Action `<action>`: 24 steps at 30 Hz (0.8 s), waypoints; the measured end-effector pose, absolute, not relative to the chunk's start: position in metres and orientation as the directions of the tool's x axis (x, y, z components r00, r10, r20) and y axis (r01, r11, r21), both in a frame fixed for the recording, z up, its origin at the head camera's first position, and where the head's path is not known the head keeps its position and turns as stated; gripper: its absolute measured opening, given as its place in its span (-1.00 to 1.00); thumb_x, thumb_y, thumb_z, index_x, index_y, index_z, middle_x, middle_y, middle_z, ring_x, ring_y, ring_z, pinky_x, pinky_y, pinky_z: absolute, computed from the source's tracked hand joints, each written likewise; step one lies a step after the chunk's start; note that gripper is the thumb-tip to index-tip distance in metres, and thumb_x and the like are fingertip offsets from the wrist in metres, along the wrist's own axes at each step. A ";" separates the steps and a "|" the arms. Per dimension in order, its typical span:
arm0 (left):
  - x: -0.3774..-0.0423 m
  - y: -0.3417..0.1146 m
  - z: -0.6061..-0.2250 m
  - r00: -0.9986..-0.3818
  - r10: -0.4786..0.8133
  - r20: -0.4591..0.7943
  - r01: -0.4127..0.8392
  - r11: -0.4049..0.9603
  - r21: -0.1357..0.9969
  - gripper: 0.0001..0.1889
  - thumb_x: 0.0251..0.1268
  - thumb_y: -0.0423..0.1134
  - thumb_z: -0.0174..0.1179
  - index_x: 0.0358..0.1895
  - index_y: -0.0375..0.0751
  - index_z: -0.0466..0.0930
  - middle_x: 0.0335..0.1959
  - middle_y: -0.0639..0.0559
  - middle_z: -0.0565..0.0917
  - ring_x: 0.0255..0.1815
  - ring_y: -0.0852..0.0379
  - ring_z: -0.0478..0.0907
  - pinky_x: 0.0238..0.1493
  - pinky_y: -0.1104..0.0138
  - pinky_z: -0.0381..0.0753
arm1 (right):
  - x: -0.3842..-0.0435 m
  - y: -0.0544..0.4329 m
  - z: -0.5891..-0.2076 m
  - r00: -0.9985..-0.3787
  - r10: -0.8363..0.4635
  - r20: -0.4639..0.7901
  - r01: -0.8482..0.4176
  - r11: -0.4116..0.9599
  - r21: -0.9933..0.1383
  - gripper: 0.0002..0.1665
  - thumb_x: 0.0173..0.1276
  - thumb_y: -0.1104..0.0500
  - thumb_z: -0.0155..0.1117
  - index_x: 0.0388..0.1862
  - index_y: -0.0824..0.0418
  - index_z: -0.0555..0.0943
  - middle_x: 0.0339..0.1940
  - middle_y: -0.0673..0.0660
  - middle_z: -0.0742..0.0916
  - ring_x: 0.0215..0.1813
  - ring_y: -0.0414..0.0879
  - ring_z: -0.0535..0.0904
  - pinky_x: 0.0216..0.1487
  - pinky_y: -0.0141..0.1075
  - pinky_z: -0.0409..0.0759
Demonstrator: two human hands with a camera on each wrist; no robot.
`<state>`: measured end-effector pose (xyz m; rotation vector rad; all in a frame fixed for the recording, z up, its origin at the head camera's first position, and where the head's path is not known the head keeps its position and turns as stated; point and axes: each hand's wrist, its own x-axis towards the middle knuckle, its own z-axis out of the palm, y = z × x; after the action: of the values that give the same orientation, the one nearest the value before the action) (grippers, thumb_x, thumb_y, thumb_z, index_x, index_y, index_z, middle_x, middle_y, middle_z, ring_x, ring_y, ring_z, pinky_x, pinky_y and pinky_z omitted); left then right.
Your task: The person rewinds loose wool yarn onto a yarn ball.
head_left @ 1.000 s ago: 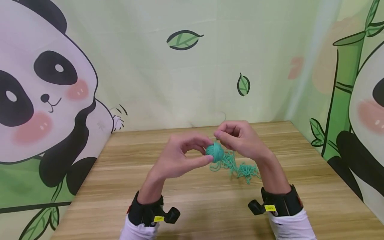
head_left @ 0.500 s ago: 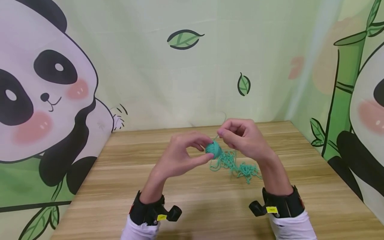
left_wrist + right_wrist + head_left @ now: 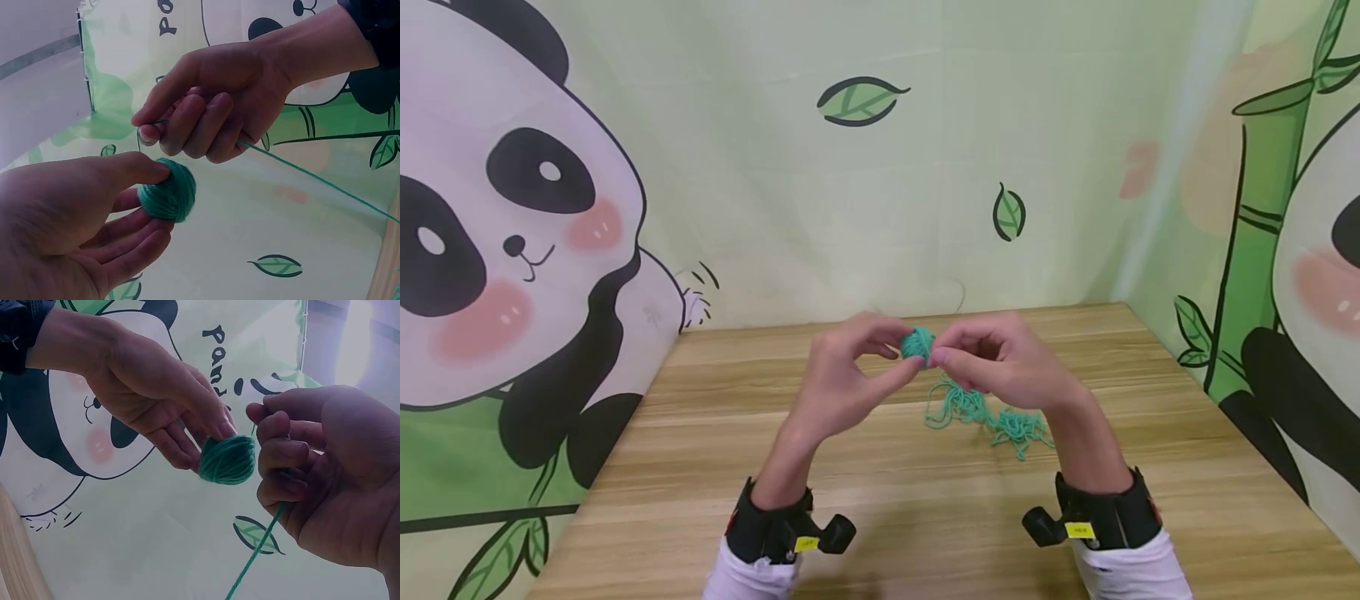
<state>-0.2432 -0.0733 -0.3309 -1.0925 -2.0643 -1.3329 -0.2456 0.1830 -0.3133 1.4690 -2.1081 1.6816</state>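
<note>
A small teal ball of yarn (image 3: 917, 344) is held between the thumb and fingers of my left hand (image 3: 848, 379), above the table. Close at its right side, my right hand (image 3: 1011, 360) pinches the yarn strand between thumb and forefinger. In the left wrist view the strand (image 3: 312, 177) runs out below the curled fingers of the right hand and slants down toward the table. The right wrist view shows the wound ball (image 3: 229, 460) with the left thumb on top of it. Loose teal yarn (image 3: 964, 404) lies tangled on the table beneath the hands.
A second clump of the loose yarn (image 3: 1019, 427) sits to the right, near the right forearm. The wood-grain table (image 3: 895, 517) ends at the back against a printed panda curtain (image 3: 760, 183). Each wrist wears a black camera band (image 3: 767, 521).
The ball has moved up and to the left with my left hand. My right hand drew away to the upper right, then came back down beside the ball, still pinching the strand.
</note>
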 end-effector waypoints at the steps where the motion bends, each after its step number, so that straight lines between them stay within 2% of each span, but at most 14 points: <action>1: -0.243 -0.073 -0.331 -0.589 0.361 0.723 0.807 0.207 0.554 -0.69 0.36 -0.43 0.59 0.12 -0.32 0.79 -0.03 -0.15 0.89 -0.05 -0.03 0.90 0.04 0.18 0.97 | -0.246 0.182 -0.314 -0.534 -0.627 0.567 -0.694 -0.058 -0.717 -0.75 0.66 0.48 0.23 -0.08 0.24 0.79 -0.56 0.12 0.56 -0.60 -0.10 0.36 -0.65 -0.32 0.32; 11: -0.241 -0.072 -0.329 -0.624 0.233 0.746 0.778 0.103 0.620 -0.68 0.37 -0.48 0.56 0.14 -0.35 0.80 0.06 -0.21 0.88 -0.06 0.04 0.90 0.11 0.25 0.95 | -0.250 0.181 -0.317 -0.501 -0.660 0.559 -0.718 -0.043 -0.694 -0.74 0.65 0.48 0.23 0.00 0.29 0.83 -0.54 0.11 0.58 -0.57 -0.13 0.41 -0.61 -0.35 0.38; 17: -0.239 -0.071 -0.326 -0.632 0.187 0.752 0.769 0.026 0.639 -0.66 0.34 -0.54 0.54 0.15 -0.43 0.78 0.05 -0.30 0.89 -0.07 0.17 0.89 0.13 0.26 0.94 | -0.254 0.180 -0.319 -0.462 -0.681 0.568 -0.749 -0.042 -0.661 -0.72 0.63 0.49 0.23 -0.02 0.29 0.85 -0.56 0.09 0.58 -0.57 -0.15 0.40 -0.61 -0.37 0.37; 24: -0.237 -0.073 -0.324 -0.641 0.183 0.745 0.749 -0.061 0.659 -0.65 0.33 -0.60 0.49 0.16 -0.47 0.75 0.03 -0.39 0.87 -0.06 0.21 0.87 0.16 0.26 0.93 | -0.256 0.179 -0.321 -0.491 -0.709 0.506 -0.741 0.034 -0.671 -0.70 0.62 0.47 0.29 -0.04 0.19 0.89 -0.56 0.07 0.58 -0.55 -0.18 0.39 -0.54 -0.38 0.35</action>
<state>-0.2366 -0.0727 -0.3245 -0.9931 -1.7880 -1.7477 -0.2563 0.1792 -0.3206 1.5674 -2.2347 1.4871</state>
